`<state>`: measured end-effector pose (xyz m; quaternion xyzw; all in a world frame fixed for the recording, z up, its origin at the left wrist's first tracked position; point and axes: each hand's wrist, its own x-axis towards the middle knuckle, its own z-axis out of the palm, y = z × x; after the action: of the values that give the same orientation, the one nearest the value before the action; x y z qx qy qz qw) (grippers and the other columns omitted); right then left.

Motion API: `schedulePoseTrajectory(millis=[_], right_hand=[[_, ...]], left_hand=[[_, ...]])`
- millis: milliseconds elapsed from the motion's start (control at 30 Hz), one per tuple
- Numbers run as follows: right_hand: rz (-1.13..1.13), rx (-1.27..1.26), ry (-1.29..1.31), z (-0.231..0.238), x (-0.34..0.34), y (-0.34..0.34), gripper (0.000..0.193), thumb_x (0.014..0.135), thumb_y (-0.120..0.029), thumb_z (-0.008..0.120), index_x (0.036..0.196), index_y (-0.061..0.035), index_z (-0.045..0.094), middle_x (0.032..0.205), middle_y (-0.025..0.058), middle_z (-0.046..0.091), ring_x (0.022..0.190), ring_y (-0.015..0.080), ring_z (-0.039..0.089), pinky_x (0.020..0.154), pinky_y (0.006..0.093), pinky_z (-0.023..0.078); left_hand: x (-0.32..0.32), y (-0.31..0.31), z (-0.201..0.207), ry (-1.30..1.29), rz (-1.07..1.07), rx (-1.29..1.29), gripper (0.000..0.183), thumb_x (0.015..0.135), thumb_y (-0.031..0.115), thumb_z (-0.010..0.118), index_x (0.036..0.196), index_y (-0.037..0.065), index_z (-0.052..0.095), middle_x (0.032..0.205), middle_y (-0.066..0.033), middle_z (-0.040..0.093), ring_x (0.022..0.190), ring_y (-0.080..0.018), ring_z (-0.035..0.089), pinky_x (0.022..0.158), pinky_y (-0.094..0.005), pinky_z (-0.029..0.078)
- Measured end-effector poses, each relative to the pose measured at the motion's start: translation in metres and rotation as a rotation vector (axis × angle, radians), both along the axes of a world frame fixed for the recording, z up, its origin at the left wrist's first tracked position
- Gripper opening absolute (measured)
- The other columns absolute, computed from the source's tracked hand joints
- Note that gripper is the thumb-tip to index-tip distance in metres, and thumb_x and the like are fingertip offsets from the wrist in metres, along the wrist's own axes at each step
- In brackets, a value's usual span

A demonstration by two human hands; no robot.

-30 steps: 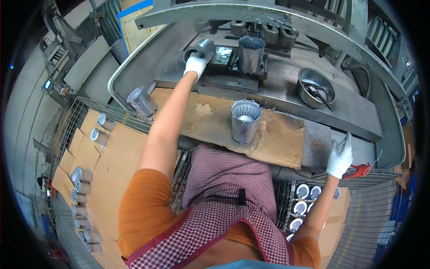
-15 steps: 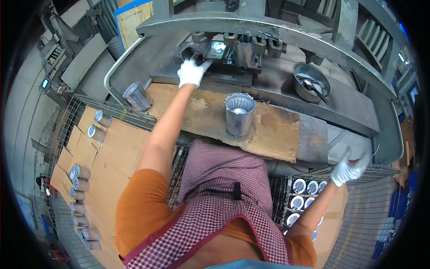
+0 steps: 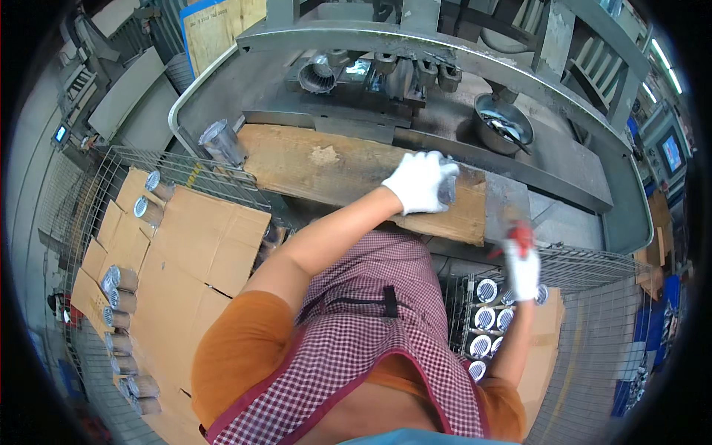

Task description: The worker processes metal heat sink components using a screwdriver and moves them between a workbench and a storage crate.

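My left hand [image 3: 421, 183], in a white glove, is closed around a grey metal cup [image 3: 447, 185] over the cardboard strip. Most of the cup is hidden behind the fingers. To the right, my gloved right hand [image 3: 522, 273] grips a red tool [image 3: 521, 236]; its exact kind is smeared by motion. A ribbed metal cup [image 3: 317, 77] lies on its side in the machine fixture, its mouth facing me. Another metal cup [image 3: 222, 143] stands tilted at the left end of the cardboard strip [image 3: 319, 159].
A metal bowl [image 3: 504, 124] with tools in it sits on the machine bed at right. Several metal cups [image 3: 119, 302] line the cardboard at left, and more cups [image 3: 485, 319] fill a wire basket at lower right. A heavy frame bar [image 3: 356, 35] crosses above the bench.
My left hand has left the machine fixture and come right and nearer, closing around the cup on the cardboard. My right hand has moved left, with the red tool now plainly showing in it.
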<state>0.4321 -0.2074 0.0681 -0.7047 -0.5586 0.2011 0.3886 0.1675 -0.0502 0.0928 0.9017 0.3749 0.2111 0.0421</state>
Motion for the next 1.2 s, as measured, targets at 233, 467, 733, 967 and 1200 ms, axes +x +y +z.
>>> schedulePoseTrajectory(millis=[233, 467, 733, 967, 1200], right_hand=[[-0.014, 0.053, 0.202, -0.072, -0.048, 0.015, 0.059, 0.083, -0.037, 0.072, 0.130, -0.0058, 0.055, 0.103, 0.0098, 0.068, 0.088, 0.0152, 0.062, 0.083, 0.0291, 0.049], [0.142, -0.110, 0.073, -0.043, -0.076, 0.020, 0.060, 0.081, -0.047, 0.070, 0.123, -0.0052, 0.058, 0.105, 0.0185, 0.067, 0.095, 0.0299, 0.066, 0.083, 0.0354, 0.049], [0.175, -0.104, -0.127, -0.019, -0.097, 0.008, 0.065, 0.083, -0.061, 0.059, 0.108, -0.0012, 0.058, 0.087, 0.0251, 0.067, 0.087, 0.0421, 0.065, 0.075, 0.0446, 0.051], [0.115, -0.216, -0.366, -0.004, -0.093, 0.015, 0.061, 0.084, -0.061, 0.057, 0.099, -0.0019, 0.056, 0.082, 0.0244, 0.066, 0.080, 0.0408, 0.065, 0.071, 0.0462, 0.050], [0.188, -0.206, -0.271, -0.001, -0.098, 0.014, 0.062, 0.083, -0.060, 0.060, 0.106, -0.0030, 0.057, 0.085, 0.0224, 0.067, 0.083, 0.0402, 0.064, 0.074, 0.0447, 0.050]], left_hand=[[0.007, -0.010, -0.019, -0.017, 0.039, 0.107, 0.058, 0.066, 0.044, 0.074, 0.115, 0.017, 0.061, 0.124, -0.0204, 0.051, 0.109, -0.0387, 0.053, 0.089, -0.0494, 0.044], [-0.009, -0.010, -0.029, -0.248, -0.031, 0.220, 0.052, 0.061, 0.043, 0.078, 0.104, 0.017, 0.065, 0.119, -0.0185, 0.054, 0.105, -0.0387, 0.054, 0.089, -0.0488, 0.045], [-0.027, -0.010, -0.039, -0.520, -0.094, 0.401, 0.061, 0.051, 0.031, 0.088, 0.101, 0.015, 0.057, 0.116, -0.0167, 0.056, 0.099, -0.0377, 0.057, 0.084, -0.0472, 0.048], [-0.028, -0.009, -0.048, -0.534, -0.057, 0.438, 0.066, 0.051, 0.031, 0.088, 0.104, 0.015, 0.053, 0.119, -0.0176, 0.053, 0.103, -0.0384, 0.055, 0.085, -0.0472, 0.047], [-0.034, -0.011, -0.046, -0.553, -0.120, 0.449, 0.071, 0.051, 0.029, 0.088, 0.110, 0.018, 0.050, 0.119, -0.0186, 0.052, 0.101, -0.0401, 0.054, 0.085, -0.0487, 0.045]])
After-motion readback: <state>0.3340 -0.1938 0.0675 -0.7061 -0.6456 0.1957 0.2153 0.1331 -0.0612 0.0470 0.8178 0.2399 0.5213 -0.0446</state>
